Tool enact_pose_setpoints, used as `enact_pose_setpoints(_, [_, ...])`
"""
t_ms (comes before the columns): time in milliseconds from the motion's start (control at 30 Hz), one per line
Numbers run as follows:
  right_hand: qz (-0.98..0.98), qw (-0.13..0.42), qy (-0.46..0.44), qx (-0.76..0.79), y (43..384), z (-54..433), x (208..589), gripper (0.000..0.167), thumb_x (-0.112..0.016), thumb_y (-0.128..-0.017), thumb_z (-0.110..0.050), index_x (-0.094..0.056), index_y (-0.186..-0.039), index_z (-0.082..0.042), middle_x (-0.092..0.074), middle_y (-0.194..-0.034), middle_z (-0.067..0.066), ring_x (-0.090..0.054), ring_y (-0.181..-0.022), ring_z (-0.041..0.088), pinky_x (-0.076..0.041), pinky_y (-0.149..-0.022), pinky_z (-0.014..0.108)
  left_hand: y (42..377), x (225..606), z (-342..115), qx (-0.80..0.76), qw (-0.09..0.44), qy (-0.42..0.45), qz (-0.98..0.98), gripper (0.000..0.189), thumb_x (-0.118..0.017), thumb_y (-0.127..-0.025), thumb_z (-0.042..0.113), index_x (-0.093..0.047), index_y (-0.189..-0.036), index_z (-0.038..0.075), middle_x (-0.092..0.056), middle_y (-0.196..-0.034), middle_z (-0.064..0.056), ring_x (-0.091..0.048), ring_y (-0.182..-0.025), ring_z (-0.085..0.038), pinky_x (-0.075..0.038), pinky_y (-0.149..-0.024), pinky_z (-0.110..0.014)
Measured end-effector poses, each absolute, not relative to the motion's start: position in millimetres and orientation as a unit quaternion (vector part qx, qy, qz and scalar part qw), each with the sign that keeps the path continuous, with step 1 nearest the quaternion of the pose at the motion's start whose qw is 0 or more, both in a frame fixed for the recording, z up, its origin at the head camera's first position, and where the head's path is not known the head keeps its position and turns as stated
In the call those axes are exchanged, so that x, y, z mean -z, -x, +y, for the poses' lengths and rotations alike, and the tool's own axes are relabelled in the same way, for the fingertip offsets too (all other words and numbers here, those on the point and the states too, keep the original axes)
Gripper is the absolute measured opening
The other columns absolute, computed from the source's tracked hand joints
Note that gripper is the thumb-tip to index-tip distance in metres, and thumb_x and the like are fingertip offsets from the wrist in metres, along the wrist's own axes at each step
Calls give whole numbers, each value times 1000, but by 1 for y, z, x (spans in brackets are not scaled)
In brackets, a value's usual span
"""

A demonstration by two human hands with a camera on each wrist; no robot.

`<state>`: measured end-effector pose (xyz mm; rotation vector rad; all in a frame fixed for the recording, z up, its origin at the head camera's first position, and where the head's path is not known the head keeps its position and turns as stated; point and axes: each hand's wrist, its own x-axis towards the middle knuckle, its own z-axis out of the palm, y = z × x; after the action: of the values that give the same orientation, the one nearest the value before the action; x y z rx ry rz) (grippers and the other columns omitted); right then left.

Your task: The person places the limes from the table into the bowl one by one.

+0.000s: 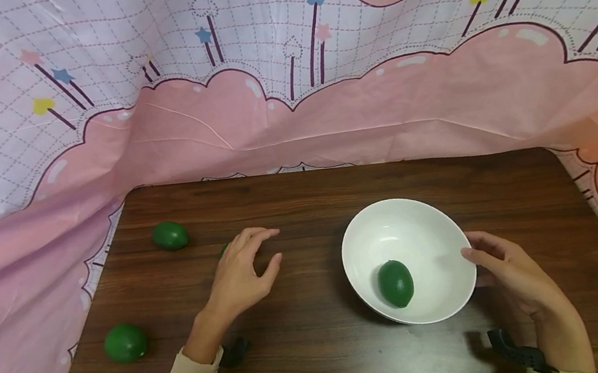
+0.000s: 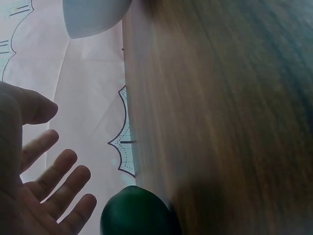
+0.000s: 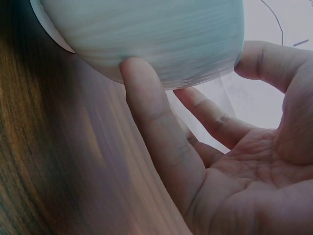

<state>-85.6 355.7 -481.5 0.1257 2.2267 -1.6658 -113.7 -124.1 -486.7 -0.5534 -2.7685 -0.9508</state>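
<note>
A white bowl [image 1: 434,237] stands on the right half of the wooden table with one green lime [image 1: 395,283] inside. My right hand [image 1: 522,282] grips the bowl's right side, thumb at the rim and fingers against the outer wall, as the right wrist view also shows. Left of the bowl, my left hand [image 1: 239,276] hovers over the table with fingers spread and nothing in them. Another lime [image 2: 139,213] is just beyond that hand in the left wrist view; in the head view the hand hides nearly all of it.
Two more limes lie at the table's left, one toward the back [image 1: 170,235] and one nearer the front [image 1: 126,342]. A pink and white patterned cloth [image 1: 289,123] hangs behind and beside the brown table [image 1: 325,363]. Black straps are at both wrists.
</note>
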Motion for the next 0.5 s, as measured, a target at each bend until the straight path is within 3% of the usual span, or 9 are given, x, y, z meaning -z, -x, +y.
enact_pose_setpoints(500, [789, 183, -48, 585, 85, 357, 481, 52, -56, -110, -28, -46, -152, 2, -67, -113, -19, -73, -96, 9, -66, -79, 36, 116, 490, -132, 325, 83, 176, -926, 45, -72, -99, 28, -64, -142, 17, -63, -140, -6, -59, -131, -31, -47, -112, -58])
